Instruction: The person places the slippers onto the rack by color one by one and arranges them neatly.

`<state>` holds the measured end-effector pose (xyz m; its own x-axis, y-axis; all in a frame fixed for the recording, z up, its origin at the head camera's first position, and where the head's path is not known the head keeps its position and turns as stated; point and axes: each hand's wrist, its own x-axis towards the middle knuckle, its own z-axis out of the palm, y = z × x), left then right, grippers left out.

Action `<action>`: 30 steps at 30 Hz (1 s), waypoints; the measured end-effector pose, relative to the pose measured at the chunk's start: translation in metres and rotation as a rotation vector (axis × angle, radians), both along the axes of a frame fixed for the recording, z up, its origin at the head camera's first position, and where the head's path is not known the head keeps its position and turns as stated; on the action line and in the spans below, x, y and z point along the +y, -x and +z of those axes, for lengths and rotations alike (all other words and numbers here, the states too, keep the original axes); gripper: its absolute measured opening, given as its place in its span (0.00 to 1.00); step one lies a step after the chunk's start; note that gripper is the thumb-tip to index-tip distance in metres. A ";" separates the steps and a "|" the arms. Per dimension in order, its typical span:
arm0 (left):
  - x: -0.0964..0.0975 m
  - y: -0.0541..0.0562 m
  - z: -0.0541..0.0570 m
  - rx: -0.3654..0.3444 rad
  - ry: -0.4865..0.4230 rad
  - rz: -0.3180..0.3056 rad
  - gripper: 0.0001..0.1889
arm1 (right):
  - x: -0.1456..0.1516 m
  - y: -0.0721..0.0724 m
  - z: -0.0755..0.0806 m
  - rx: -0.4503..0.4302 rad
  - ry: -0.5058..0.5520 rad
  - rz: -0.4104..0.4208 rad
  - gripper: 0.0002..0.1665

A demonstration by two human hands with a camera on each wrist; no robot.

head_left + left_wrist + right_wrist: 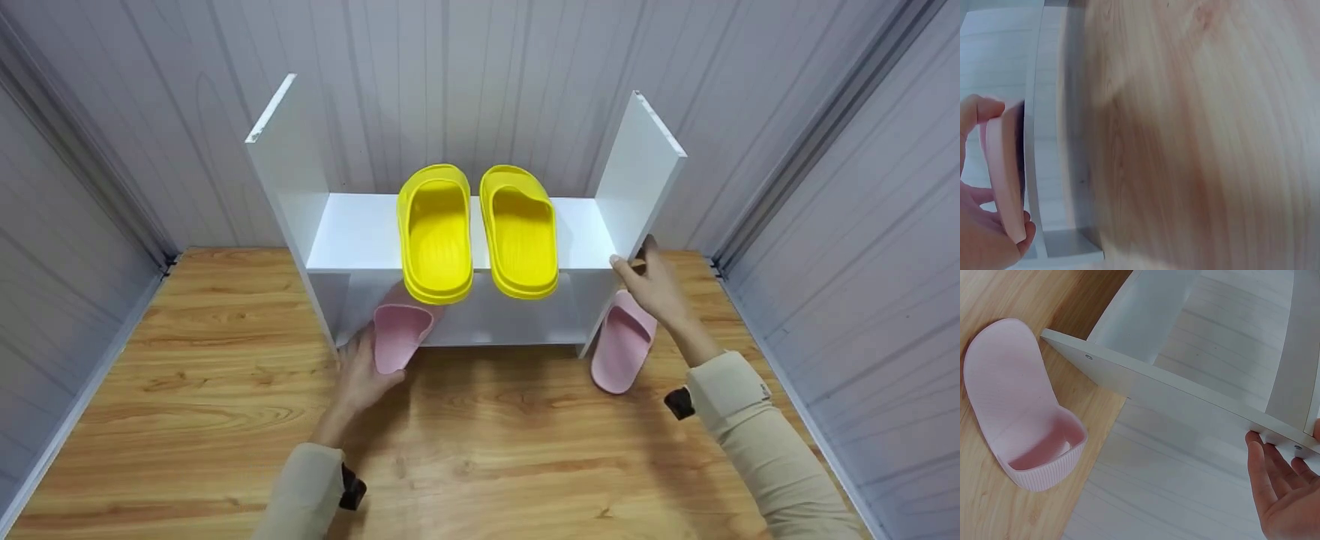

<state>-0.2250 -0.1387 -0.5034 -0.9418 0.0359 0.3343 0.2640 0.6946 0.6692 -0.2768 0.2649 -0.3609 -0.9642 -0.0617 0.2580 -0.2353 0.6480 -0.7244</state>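
A pink slipper (399, 334) is in my left hand (367, 379), gripped by its heel end. Its toe points into the lower level of a white shoe rack (356, 232), under the upper shelf board. The left wrist view shows the slipper (1005, 174) edge-on, thumb and fingers round it, close beside the lower board. My right hand (660, 292) holds the rack's right side panel (645, 157), fingers on its outer face. A second pink slipper (622, 345) lies on the floor below that hand; the right wrist view shows this slipper (1016, 399) with its ribbed toe.
Two yellow slippers (439, 240) stand side by side on the upper shelf, heels overhanging its front edge. Grey panelled walls (480, 75) stand behind the rack and at both sides. The floor (187, 390) is wood-patterned.
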 end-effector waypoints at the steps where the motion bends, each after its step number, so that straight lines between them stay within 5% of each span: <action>1: 0.002 0.001 -0.001 0.004 -0.001 0.007 0.46 | 0.000 0.000 0.000 -0.001 0.000 0.000 0.33; 9: 0.017 0.001 0.000 -0.019 -0.034 0.093 0.48 | -0.001 0.000 0.001 -0.003 0.032 0.015 0.33; 20: 0.013 -0.004 -0.007 0.054 -0.197 -0.217 0.52 | -0.001 -0.001 0.000 0.032 0.061 0.027 0.32; 25: 0.009 -0.009 -0.011 0.014 -0.180 -0.234 0.52 | -0.002 -0.001 0.000 0.040 0.056 0.025 0.32; 30: 0.009 -0.011 -0.017 0.044 -0.133 -0.153 0.51 | -0.002 -0.001 0.000 0.039 0.048 0.022 0.33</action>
<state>-0.2140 -0.1296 -0.5203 -0.9129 0.1301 0.3868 0.3909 0.5506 0.7376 -0.2757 0.2632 -0.3612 -0.9518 -0.0691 0.2988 -0.2778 0.6072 -0.7444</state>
